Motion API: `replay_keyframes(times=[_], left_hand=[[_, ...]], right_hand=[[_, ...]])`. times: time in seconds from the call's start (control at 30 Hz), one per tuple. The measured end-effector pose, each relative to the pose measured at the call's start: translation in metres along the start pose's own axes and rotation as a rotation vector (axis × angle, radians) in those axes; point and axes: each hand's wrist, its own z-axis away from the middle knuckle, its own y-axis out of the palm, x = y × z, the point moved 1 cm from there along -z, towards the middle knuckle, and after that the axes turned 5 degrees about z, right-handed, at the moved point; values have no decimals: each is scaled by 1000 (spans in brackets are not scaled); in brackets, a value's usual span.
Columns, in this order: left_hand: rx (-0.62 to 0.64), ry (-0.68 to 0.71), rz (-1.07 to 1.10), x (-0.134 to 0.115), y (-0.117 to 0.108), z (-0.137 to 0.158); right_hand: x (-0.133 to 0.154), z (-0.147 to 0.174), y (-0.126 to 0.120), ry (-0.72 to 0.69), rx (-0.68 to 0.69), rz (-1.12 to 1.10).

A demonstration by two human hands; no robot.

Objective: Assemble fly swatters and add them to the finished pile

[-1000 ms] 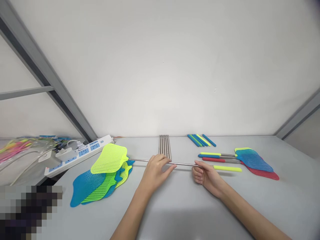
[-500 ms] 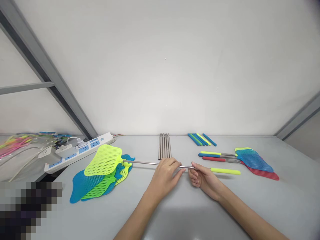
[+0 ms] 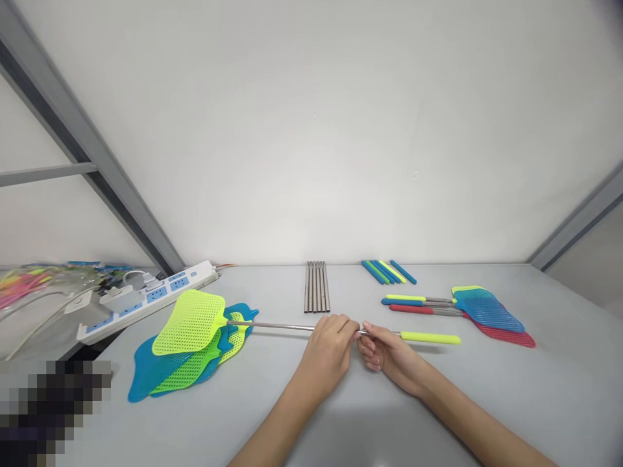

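A yellow fly swatter (image 3: pixel 189 323) lies across in front of me, its perforated head at the left, a thin metal rod in the middle and a yellow handle (image 3: pixel 431 338) at the right. My left hand (image 3: pixel 328 347) is closed over the rod near its middle. Just right of it, my right hand (image 3: pixel 389 355) grips the rod beside the handle, thumb on top and fingers curled below. The two hands almost touch, and their fingers hide part of the rod. Under the swatter's head lie loose blue, green and yellow swatter heads (image 3: pixel 160 368).
Several metal rods (image 3: pixel 317 287) lie in a row at the back. Coloured handles (image 3: pixel 388 272) lie right of them. Swatters with rods and handles (image 3: pixel 491 310) are stacked at the right. A power strip (image 3: pixel 160 292) with plugs and bagged items (image 3: pixel 29 282) are at the left.
My left hand has slid along the rod towards my right hand, and its thumb has closed in. The swatter's head sits slightly lower and further left; the whole view has shifted a little.
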Motion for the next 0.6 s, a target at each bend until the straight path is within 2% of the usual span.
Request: replay_keyframes(times=[0.6], left_hand=[[-53, 13, -49, -2, 4, -1]], right_hand=[[1, 0, -1, 32, -10, -30]])
